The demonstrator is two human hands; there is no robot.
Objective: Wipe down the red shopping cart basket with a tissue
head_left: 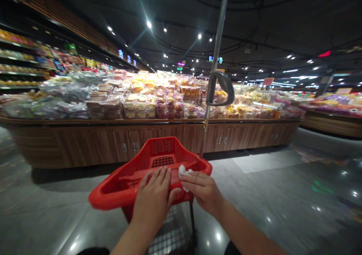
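A red plastic shopping cart [103,194] stands in front of me, its upper basket showing a slotted front wall and floor. My left hand [157,189] lies on the red panel at the cart's near side, fingers stretched forward and thumb apart. Close to its right, my right hand [202,189] pinches a crumpled white tissue [183,171] against the same panel. The tissue's lower part is partly covered by my fingers. Just beyond the right hand, a metal pole [216,47] rises near the cart's right side, with a grey loop handle [229,89] on it.
A long wood-fronted display counter [93,142] crosses ahead, piled with packaged food [141,100]. Stocked shelves [19,62] line the left wall. Another display counter [333,123] stands at the right. Shiny grey floor tiles [254,194] stretch around the cart.
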